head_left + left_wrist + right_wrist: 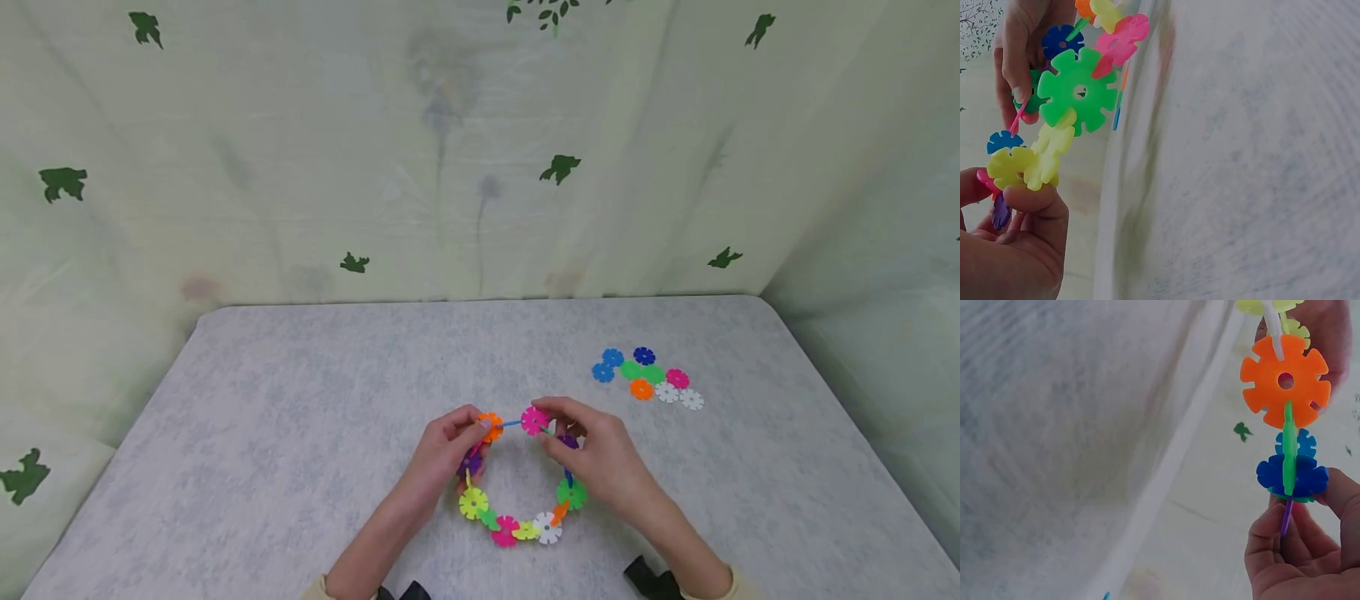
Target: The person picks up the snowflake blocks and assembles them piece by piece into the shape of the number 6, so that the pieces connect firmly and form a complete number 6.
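A ring of interlocking plastic snowflake discs hangs between both hands in the head view, with its white disc [547, 528], magenta disc [506, 532] and yellow disc [473, 502] low in the loop. At the ring's top left, my left hand [438, 454] pinches an orange disc [491, 427]. My right hand [607, 454] holds the top right part, fingertips at a pink disc [534, 421]. A blue disc seen edge-on [512, 423] joins the orange and pink ones. In the left wrist view, a green disc [1079, 92] is nearest; the right wrist view shows another orange disc [1285, 380].
Loose discs lie on the table right of and beyond the hands, among them a dark blue disc [644, 356], an orange disc [641, 389] and a white disc [692, 400]. A pale curtain [480, 150] with leaf-green shapes hangs behind the grey table [300, 375].
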